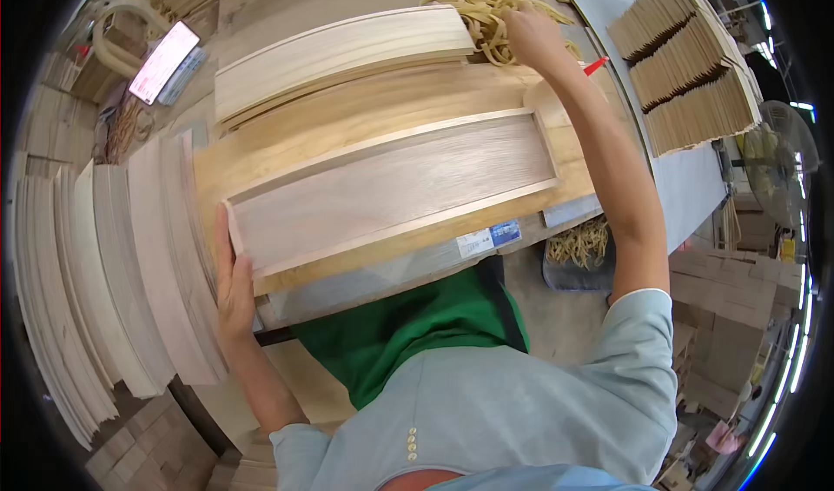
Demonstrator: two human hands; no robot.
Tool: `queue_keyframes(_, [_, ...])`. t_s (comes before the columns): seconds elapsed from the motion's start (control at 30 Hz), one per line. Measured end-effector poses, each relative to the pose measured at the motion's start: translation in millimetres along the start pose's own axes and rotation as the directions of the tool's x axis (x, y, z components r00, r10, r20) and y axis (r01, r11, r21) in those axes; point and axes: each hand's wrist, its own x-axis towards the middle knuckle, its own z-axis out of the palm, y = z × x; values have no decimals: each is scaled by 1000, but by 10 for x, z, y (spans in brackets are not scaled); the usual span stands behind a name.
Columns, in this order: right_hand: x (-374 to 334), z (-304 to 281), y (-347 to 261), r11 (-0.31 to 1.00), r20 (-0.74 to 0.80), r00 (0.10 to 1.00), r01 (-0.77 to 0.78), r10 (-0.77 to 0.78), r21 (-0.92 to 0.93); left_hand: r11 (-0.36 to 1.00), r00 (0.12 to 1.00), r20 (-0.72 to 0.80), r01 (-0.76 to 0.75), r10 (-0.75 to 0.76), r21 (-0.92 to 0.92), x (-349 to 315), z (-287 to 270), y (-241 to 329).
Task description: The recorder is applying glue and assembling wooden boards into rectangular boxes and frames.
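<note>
A shallow wooden box (391, 187) lies across the middle of the frame. The left hand (234, 293) touches its left end; whether it clamps, I cannot tell. At upper centre, the right hand (532, 36) reaches into yellow bands (465, 3), its grip unclear. Boards (165, 261) sit at left.

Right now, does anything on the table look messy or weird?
The yellowish bands look messy: they lie in a loose tangle by the right hand, unlike the neatly stacked boards beside them.
</note>
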Motion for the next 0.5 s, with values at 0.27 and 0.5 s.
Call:
queue_keyframes(0.27, [64,77,10,974,240,970,9,47,-228,940,975,-176,-182,135,-288,-289,-106,-32])
queue_keyframes(0.5, [283,494,394,922,233,966,192,-116,-337,940,951,-298,-173,82,-295,-656,-60,-188])
